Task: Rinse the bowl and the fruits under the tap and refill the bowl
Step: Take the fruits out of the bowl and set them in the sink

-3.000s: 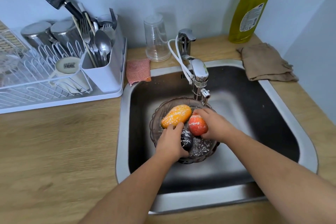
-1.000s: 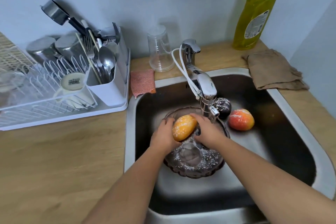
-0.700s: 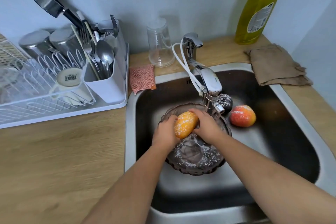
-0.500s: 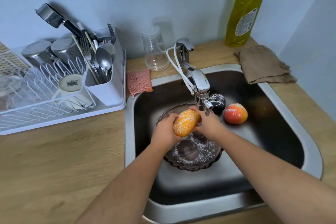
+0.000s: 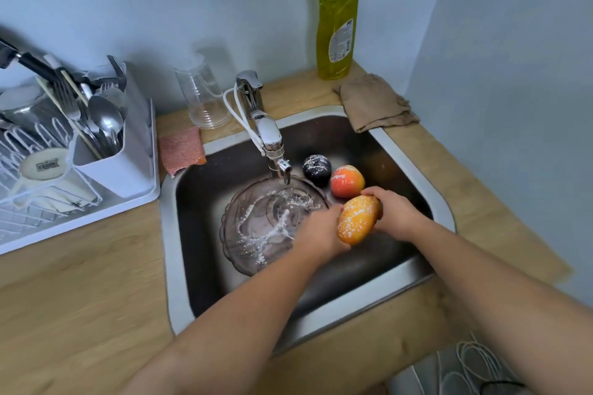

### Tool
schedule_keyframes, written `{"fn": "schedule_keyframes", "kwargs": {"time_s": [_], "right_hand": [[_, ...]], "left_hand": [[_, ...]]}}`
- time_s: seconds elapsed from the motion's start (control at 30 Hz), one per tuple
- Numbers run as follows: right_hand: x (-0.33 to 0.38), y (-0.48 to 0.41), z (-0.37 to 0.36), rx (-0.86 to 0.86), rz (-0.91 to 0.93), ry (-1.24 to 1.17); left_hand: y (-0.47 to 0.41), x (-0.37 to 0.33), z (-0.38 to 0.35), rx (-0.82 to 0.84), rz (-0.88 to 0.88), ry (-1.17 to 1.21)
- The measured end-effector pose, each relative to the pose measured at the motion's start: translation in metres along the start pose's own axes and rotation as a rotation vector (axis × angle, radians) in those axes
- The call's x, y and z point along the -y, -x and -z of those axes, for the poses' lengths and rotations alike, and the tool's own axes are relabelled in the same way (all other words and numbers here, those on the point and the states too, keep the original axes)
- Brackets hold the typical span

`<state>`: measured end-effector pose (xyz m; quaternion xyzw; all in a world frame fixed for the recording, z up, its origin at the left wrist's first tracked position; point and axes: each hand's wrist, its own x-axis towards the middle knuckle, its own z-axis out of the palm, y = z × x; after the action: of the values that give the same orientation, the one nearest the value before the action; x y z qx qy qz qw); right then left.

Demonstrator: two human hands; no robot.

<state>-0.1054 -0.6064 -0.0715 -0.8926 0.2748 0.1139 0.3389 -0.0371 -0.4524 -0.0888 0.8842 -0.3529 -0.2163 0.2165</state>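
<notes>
An orange mango point(image 5: 357, 219), speckled with white grains, is held between my left hand point(image 5: 319, 234) and my right hand point(image 5: 394, 213) over the right half of the steel sink point(image 5: 414, 151). The brown glass bowl point(image 5: 256, 228) lies in the sink under the tap point(image 5: 272, 144), with white grains and water in it and no fruit. A dark plum point(image 5: 317, 170) and a red-orange apple point(image 5: 347, 180) rest on the sink floor just behind the mango.
A white dish rack point(image 5: 80, 170) with cutlery and cups stands on the left counter. An upturned clear glass point(image 5: 202, 93) and a pink sponge point(image 5: 181, 149) sit behind the sink. A yellow detergent bottle point(image 5: 337, 19) and a brown cloth point(image 5: 373, 102) are at the back right.
The plum and apple left the bowl for the sink floor. Both hands have carried the mango from above the bowl to the right, beside the apple.
</notes>
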Motion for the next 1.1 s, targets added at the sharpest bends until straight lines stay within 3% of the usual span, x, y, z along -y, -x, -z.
{"fn": "schedule_keyframes", "kwargs": {"time_s": [0.33,0.67,0.9,1.0,1.1], "right_hand": [[-0.018,-0.024,-0.009,0.058,-0.074,0.185],[0.001,-0.022,0.016,-0.004,0.009,0.366],[0.073,-0.047,0.057,-0.123,0.182,0.306],[0.112,-0.061,0.063,-0.164,0.287,0.241],[0.151,-0.078,0.062,-0.202,0.38,0.169]], "left_hand": [[-0.023,-0.003,-0.032,-0.004,-0.074,-0.323],[-0.019,0.001,-0.003,-0.003,-0.052,-0.354],[0.019,0.037,0.074,-0.248,0.172,-0.111],[0.031,0.053,0.12,-0.491,0.247,0.003],[0.031,0.058,0.162,-0.707,0.173,0.112]]}}
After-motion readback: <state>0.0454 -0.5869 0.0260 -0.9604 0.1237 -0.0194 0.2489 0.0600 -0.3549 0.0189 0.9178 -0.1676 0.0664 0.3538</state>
